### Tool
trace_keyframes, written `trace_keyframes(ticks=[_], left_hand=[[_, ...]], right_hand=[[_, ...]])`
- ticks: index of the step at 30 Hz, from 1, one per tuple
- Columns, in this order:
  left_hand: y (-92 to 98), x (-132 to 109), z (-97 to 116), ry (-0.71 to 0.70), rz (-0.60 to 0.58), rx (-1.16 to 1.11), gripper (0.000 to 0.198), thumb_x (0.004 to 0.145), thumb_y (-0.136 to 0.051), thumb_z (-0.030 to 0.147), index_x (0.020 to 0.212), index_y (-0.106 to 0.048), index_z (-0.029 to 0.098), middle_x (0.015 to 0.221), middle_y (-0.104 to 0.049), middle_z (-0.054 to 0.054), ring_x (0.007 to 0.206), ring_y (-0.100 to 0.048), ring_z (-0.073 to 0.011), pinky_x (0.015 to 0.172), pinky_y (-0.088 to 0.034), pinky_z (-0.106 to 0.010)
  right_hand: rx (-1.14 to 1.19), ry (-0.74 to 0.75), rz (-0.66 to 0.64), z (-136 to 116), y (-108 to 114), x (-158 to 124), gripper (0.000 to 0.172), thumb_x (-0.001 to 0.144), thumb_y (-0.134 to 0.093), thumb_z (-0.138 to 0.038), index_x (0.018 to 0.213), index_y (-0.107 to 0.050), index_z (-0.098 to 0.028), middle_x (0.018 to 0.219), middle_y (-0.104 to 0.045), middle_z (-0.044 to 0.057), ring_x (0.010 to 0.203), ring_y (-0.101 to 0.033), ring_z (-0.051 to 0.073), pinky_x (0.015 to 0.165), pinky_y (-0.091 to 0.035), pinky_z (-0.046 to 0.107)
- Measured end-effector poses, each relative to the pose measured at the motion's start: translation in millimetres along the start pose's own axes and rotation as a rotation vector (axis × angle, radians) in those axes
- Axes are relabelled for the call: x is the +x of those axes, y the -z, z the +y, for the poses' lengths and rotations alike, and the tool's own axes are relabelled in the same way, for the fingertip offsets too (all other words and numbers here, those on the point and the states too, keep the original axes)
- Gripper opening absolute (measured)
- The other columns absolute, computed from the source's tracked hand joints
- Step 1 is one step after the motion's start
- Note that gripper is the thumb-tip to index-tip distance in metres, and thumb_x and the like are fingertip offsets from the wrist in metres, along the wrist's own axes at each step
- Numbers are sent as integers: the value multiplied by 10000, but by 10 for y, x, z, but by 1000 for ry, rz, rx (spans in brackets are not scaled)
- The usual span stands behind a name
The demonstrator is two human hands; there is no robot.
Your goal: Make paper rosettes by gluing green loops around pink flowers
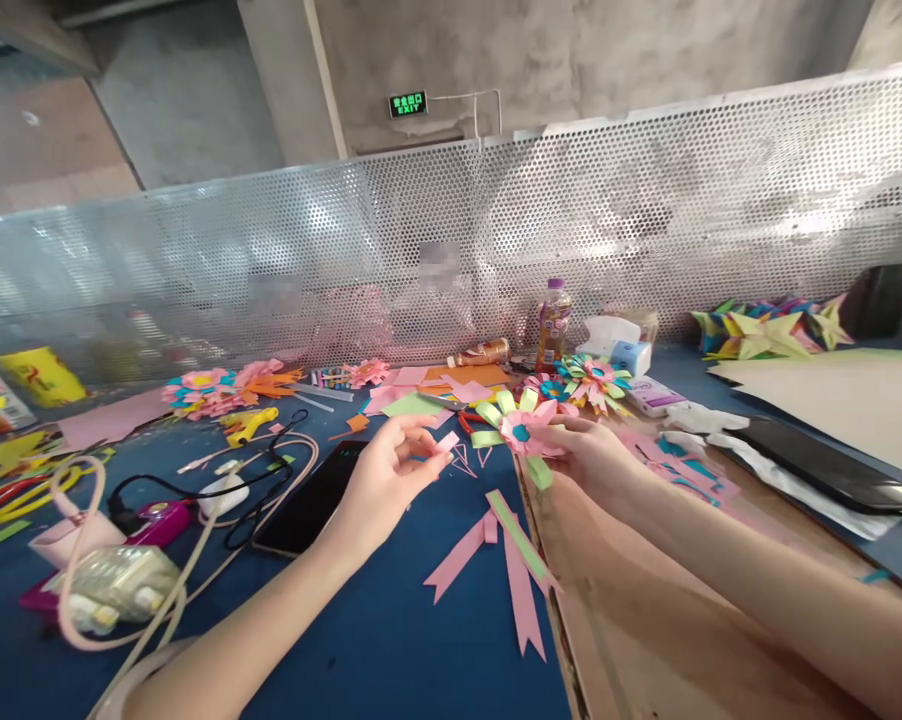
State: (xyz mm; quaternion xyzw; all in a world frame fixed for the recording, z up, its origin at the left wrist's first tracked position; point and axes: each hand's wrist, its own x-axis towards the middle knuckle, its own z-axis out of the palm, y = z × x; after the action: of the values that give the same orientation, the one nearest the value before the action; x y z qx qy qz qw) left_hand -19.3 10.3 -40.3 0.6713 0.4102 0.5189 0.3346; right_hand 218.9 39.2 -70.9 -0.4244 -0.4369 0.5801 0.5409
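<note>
Between the thumb and fingers of my left hand (400,465) is a small pink paper piece (446,441). My right hand (590,455) grips a paper flower (521,432) with pink petals, a blue centre and pale green loops around it. The two hands are a short way apart over the table. Below them lie pink paper strips (522,590) with notched ends and a light green strip (517,530). Behind the flower, the red handles of a cutting tool (466,422) show in part.
A phone (312,500) and tangled cables (181,590) lie left on the blue table (361,640). Cardboard (646,620) covers the right side, with another phone (833,465) beyond. Paper flowers (211,390), a bottle (554,325) and paper stars (770,330) stand along a perforated metal screen (391,230).
</note>
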Motion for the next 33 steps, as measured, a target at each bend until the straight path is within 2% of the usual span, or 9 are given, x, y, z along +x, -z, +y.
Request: trace_keyframes(ticks=[3,6,11,16,24,29,33], left_hand=[[-30,-15,9,43,-22,-7,276,726,-670,202,981,-566,193,727,-574,3,651,-614,-134,598,-566,-274],[-58,-32,31,68,-38,-11,279,724,-677,199,978,-562,192,721,-583,10,611,-612,-122,599,-561,-268],[-79,-72,106,63,-90,28,258,772,-641,253,1010,-554,206,775,-626,-20,613,-628,-136,594,-561,-283],[-88,-109,150,59,-111,38,306,783,-628,280,1058,-521,196,799,-622,-36,688,-628,-152,627,-551,-285],[-70,-125,145,121,-195,61,380,852,-564,307,1178,-419,178,884,-608,-35,844,-601,-167,724,-480,-300],[-70,-152,124,93,-242,71,411,870,-551,264,1230,-363,201,913,-609,-32,889,-588,-169,792,-440,-321],[-76,-180,134,58,-258,3,458,878,-554,261,1253,-292,234,877,-617,-9,849,-590,-149,787,-432,-311]], right_hand=[[82,16,32,-31,-80,-75,253,614,-783,-319,625,-578,-171,683,-586,1,640,-567,108,603,-458,241],[117,20,49,-66,-168,-163,251,614,-784,-303,618,-568,-175,682,-573,-2,630,-547,99,584,-446,229],[90,91,64,-105,-242,-271,225,637,-761,-327,660,-588,-186,756,-614,25,693,-583,137,655,-474,276],[70,180,109,-103,-214,-278,198,684,-728,-353,713,-618,-190,830,-624,58,760,-589,171,692,-485,302],[69,159,89,-70,-239,-319,253,696,-734,-402,781,-641,-182,907,-622,51,834,-570,176,742,-462,311],[29,130,104,-49,-312,-374,260,691,-737,-423,738,-619,-195,783,-621,22,791,-577,168,768,-438,329],[31,121,78,-46,-325,-384,260,699,-731,-418,785,-623,-198,803,-648,33,810,-596,182,780,-430,338]])
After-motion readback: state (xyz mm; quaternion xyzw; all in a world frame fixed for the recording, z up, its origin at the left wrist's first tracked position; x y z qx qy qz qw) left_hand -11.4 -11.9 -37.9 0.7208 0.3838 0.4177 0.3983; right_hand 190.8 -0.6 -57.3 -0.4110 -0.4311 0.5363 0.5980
